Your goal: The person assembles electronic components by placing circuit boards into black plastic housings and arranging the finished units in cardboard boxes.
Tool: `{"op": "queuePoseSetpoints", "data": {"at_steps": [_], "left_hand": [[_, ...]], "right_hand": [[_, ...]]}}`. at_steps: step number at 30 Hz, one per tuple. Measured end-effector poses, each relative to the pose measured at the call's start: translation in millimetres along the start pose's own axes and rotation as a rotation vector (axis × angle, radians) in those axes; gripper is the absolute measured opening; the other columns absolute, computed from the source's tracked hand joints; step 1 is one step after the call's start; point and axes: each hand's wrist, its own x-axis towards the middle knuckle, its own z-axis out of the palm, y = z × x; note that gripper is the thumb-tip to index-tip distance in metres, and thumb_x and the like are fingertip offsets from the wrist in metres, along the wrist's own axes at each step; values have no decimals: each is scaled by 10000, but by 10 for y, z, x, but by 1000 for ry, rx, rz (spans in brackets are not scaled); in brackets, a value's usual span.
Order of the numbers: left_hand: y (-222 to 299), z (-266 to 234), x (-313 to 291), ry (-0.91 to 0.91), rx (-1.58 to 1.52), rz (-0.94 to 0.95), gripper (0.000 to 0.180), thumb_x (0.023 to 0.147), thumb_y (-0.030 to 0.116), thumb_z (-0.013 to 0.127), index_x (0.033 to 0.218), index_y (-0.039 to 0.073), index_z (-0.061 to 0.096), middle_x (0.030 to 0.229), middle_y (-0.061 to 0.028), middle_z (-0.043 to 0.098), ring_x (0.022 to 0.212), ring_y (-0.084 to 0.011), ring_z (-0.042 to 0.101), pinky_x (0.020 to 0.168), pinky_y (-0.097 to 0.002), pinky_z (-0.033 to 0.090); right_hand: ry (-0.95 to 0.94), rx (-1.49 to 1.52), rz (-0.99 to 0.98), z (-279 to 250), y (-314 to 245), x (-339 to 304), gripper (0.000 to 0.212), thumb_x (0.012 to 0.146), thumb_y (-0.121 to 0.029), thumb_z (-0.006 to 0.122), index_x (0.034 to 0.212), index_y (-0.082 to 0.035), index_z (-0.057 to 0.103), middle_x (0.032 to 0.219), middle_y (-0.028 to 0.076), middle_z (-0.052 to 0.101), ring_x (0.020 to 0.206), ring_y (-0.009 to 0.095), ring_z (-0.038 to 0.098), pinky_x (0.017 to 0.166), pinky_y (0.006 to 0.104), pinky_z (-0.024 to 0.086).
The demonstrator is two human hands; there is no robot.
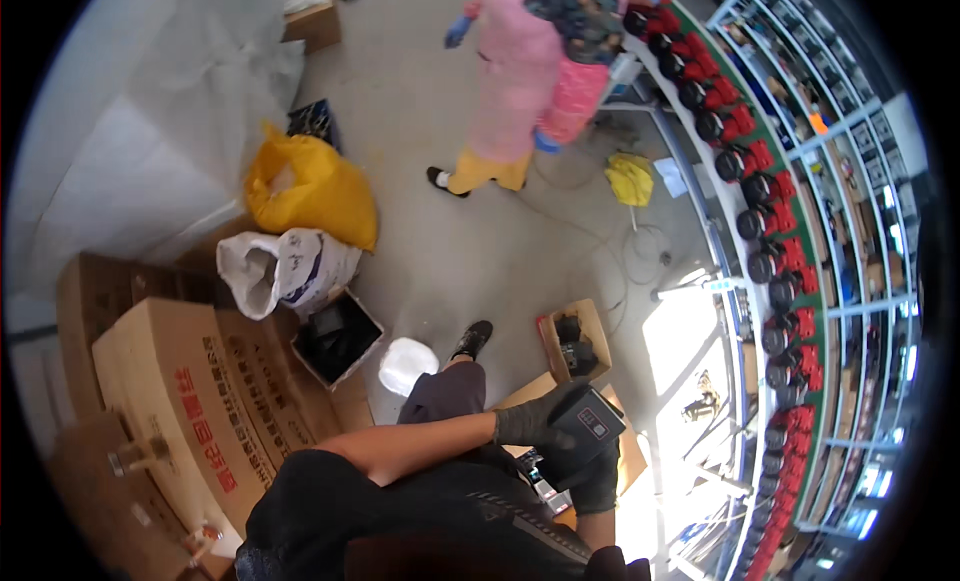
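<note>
A large cardboard carton (160, 371) stands at left, near a yellow sack (330, 196) and a white bag (408, 367) on the floor. The gloved left hand (537, 421) has its fingers closed on a black rectangular pack (590, 424), held before the body. The gloved right hand (597, 484) is just below it, its fingers' closure impossible to tell. Red-and-black power tools (802, 324) line the counter (826, 316).
</note>
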Motion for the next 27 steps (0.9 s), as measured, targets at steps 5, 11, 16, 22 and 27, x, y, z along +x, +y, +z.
{"op": "queuePoseSetpoints", "data": {"at_steps": [5, 11, 16, 22, 27], "left_hand": [[54, -420, 378, -55, -156, -130, 1184, 805, 406, 851, 1608, 46, 58, 1569, -162, 323, 1473, -266, 293, 1196, -401, 266], [-1325, -1300, 853, -334, -313, -305, 1031, 883, 203, 777, 1611, 92, 56, 1521, -169, 390, 1355, -274, 467, 1120, -401, 413], [-64, -1198, 1771, -297, -561, -867, 581, 1070, 486, 327, 1389, 40, 520, 1262, -104, 662, 1126, -214, 655, 998, -376, 537], [405, -1555, 1968, -158, -416, -711, 514, 1027, 420, 427, 1399, 72, 489, 1307, -64, 595, 1157, -211, 596, 1024, -397, 479], [664, -1811, 2035, -275, -289, -702, 751, 900, 569, 534, 1463, 85, 421, 1404, -61, 500, 1278, -234, 476, 1113, -429, 366]], "right_hand": [[176, 242, -50, 825, -365, 98, 821, 889, -588, 679, 1467, -73, 409, 1330, 123, 582, 1270, 283, 557, 1015, 436, 519], [437, 49, -84, 586, -459, 594, 696, 973, -566, 568, 1433, -57, 452, 1309, 145, 596, 1207, 255, 590, 999, 366, 508], [429, 409, -461, 937, -575, 783, 576, 1042, -337, 561, 1495, -56, 342, 1347, 103, 554, 1241, 187, 549, 1071, 373, 473], [447, 370, -324, 863, -494, 1302, 677, 987, -299, 675, 1555, -205, 318, 1443, 75, 503, 1336, 205, 492, 1096, 393, 455], [253, 304, -519, 808, -723, 1407, 648, 1021, -279, 622, 1553, -88, 306, 1417, 78, 555, 1366, 197, 475, 1187, 398, 334]]}}
